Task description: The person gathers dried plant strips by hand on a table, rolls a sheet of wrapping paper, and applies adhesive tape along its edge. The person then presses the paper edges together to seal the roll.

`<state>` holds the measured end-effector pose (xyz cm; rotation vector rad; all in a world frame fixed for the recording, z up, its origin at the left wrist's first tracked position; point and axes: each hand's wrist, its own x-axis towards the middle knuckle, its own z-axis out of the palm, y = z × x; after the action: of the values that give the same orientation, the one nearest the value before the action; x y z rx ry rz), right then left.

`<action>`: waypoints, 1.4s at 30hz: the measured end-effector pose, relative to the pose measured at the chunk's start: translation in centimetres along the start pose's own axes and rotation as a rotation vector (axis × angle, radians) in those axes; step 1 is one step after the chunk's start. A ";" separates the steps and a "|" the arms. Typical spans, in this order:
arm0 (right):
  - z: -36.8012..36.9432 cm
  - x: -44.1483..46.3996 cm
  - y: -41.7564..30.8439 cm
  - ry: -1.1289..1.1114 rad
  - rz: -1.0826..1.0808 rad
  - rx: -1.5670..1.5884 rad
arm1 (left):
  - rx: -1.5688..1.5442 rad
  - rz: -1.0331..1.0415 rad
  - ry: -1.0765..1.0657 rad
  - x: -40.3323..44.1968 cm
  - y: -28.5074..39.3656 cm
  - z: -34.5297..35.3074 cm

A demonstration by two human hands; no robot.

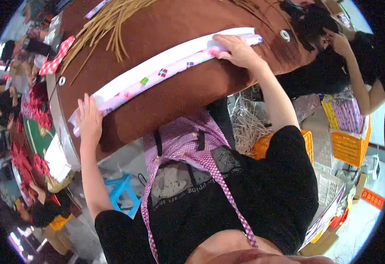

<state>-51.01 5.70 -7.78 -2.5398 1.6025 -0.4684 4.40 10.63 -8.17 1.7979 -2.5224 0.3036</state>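
**Both my hands lie spread on a long printed paper roll**

My left hand [89,116] rests palm down on the near-left end of the long paper roll [157,78], its fingers extended over it, not clenched. My right hand [240,50] lies near the other end, also open, with the fingers reaching over the paper and the thumb set apart from them. Neither one is closed around anything.

The roll lies across the brown surface [166,110] in front of me, slanting up from my left to my right and looking curved in this wide view. It is pale lilac with small printed gift boxes, and a plain white strip runs along its far side, between my two hands.

Beyond it, toward the left, a loose bundle of tan strips [113,26] fans out over the surface. A white ring [62,81] sits by the left edge, near a red-and-white checked cloth [57,57]; another white ring [285,35] lies past my right hand.

I have on a pink checked apron [188,132] over a black shirt [263,189]. A blue stool [124,191] stands below my left forearm. Off to my right is an orange basket [350,147] holding patterned rolls [346,115], and above it shows another person's bare arm [355,72].
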 end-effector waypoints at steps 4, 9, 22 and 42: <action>0.2 0.0 0.5 -0.004 -0.111 -0.058 | 0.051 -0.021 0.181 -0.3 1.4 -1.0; 0.4 0.2 0.9 -0.015 -0.125 -0.062 | 0.034 0.116 0.455 -0.8 3.3 -2.0; -1.0 0.4 2.2 -0.142 -0.047 -0.067 | -0.330 0.176 0.247 1.6 3.4 -1.2; -2.2 18.3 -8.2 -0.099 -0.364 0.076 | -0.433 0.096 0.278 3.6 7.0 -1.6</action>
<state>-37.36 -6.88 0.02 -2.7521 1.0695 -0.4163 -3.50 9.79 -7.11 1.3730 -2.2640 0.0025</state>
